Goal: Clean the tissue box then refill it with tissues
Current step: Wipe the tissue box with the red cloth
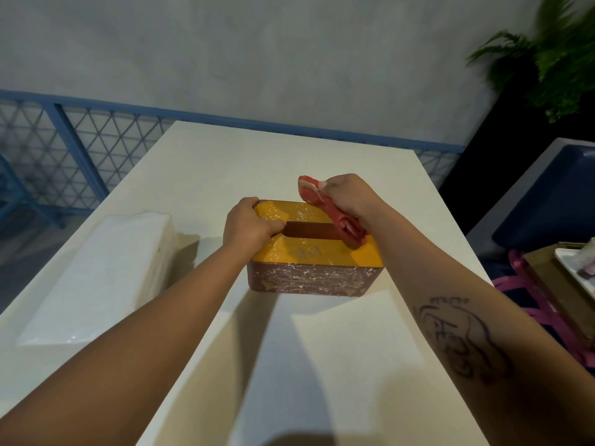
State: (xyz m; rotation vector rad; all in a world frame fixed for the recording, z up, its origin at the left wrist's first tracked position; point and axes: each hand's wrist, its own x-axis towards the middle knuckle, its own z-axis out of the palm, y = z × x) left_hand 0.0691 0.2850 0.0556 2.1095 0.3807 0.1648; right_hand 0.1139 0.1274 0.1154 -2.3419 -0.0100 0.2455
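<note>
a dusty tissue box [309,278], yellow-lidded with brown sides flecked white, sits near the middle of a pale table [322,365], its slot facing up. the left hand [248,224] grips the box at its 9 o'clock end, fingers curled over the far corner and thumb hooked at the slot's edge. the right hand [349,198] is clenched on a bunched red cloth [338,220], whose lower end presses on the lid at the slot's 3 o'clock end while its upper end sticks out above the fist. a white pack of tissues [96,281] lies on the table at the box's 9 o'clock, well apart from it. a blue mesh railing [80,146] runs beyond the table from 10 to 2 o'clock, and a green potted plant [553,59] stands at 2 o'clock.
</note>
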